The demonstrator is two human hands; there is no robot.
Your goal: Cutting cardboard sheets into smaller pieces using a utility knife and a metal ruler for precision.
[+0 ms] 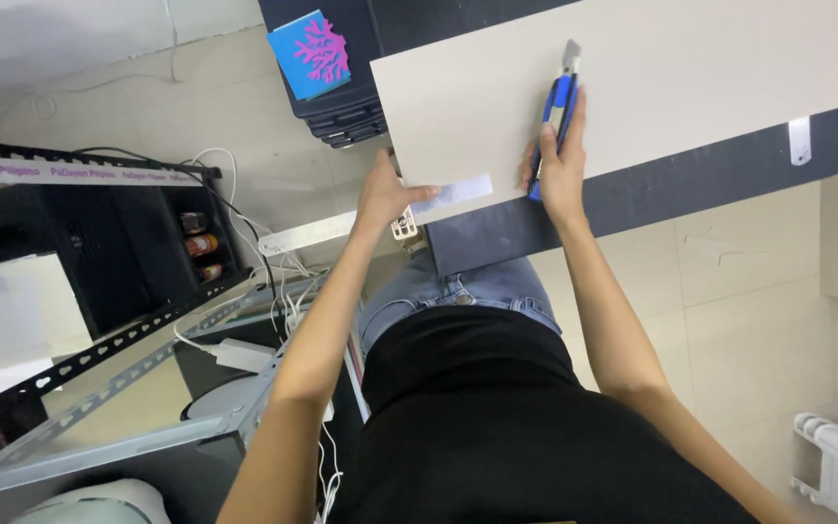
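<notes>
1. Right hand (560, 165): closed around the handle of a blue utility knife (561, 102). The knife lies flat on the board, its grey blade end pointing away from the person's body.
2. Left hand (385, 194): fingers and thumb pinch the near left corner of a large pale grey board (652, 78), close to a small white strip (463, 192) that lies along the board's near edge. Whether the thumb rests on the strip itself or only on the board cannot be told from this view.
3. Pale grey board: lies flat on a dark worktop (691, 184), which shows as a dark band along the near edge of the board. The knife rests on the board's near part, just to the right of the white strip.
4. Metal ruler (307, 233): long and light-coloured, it extends to the left from under the left wrist, past the worktop's corner.
5. Stack of dark trays (341, 112): stands at the far left of the worktop. A blue card with a pink branching shape (310, 53) lies on top.
6. Black shelf unit (147, 243): stands on the person's left, with small bottles in one compartment and white cables hanging beside it.
7. Grey perforated metal rails (128, 378): lie below the shelf unit, near the left forearm.
</notes>
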